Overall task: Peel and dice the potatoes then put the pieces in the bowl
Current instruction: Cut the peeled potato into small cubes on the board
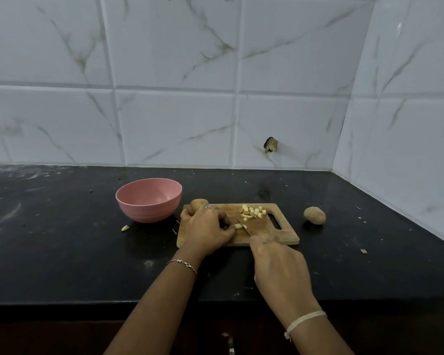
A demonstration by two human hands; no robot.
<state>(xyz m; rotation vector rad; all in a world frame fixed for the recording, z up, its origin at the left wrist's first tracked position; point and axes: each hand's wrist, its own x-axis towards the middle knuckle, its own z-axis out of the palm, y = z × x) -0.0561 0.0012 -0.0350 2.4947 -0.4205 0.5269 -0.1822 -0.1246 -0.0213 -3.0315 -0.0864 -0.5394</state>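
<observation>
A wooden cutting board point(283, 233) lies on the black counter. My left hand point(207, 230) rests on the board with fingers curled, holding a small pale potato piece point(238, 226) at its fingertips. My right hand point(280, 262) grips a knife point(243, 226) whose blade points up and left, right beside that piece. A heap of diced potato point(253, 212) sits near the board's handle hole. An unpeeled potato point(199, 204) lies at the board's far left corner, partly behind my left hand. Another unpeeled potato point(314, 215) lies on the counter to the right. The pink bowl point(149, 199) stands left of the board.
A stray potato scrap point(124, 228) lies on the counter in front of the bowl. Small peel bits dot the black counter point(62, 239). Tiled walls close the back and the right side. The counter's front edge runs just below my forearms.
</observation>
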